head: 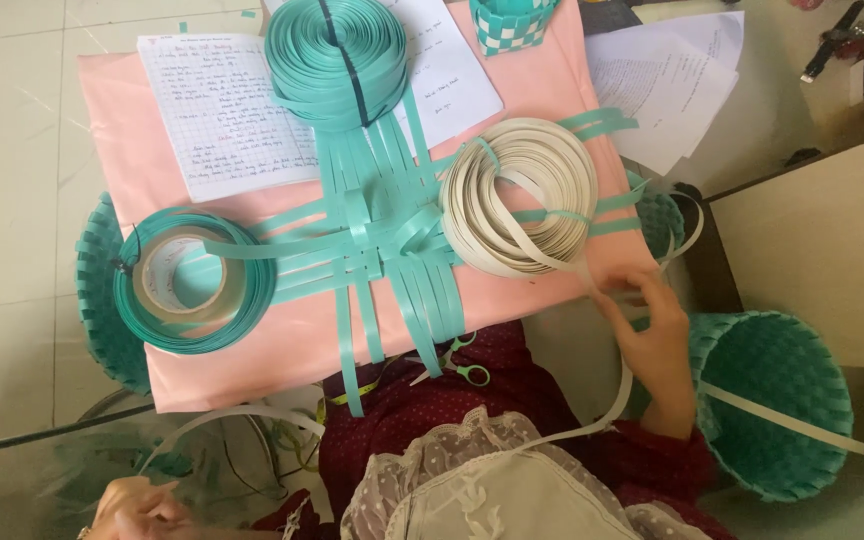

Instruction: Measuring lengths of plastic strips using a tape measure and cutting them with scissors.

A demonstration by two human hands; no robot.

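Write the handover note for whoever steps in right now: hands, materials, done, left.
Right hand: pinching the white strip pulled off the white coil at the board's right edge.
Left hand: low at bottom left, holding the strip's other end as far as can be seen.
On the pink board: teal woven base, two teal coils. Scissors on the lap. Teal basket at right.
Done: teal strips partly interlaced at the centre.
Left: strip ends loose; no white strip woven in.

Looks like a home craft corner: pale tiled floor [12, 150], coils of teal plastic strapping [337, 60], woven teal plastic baskets [772, 400].
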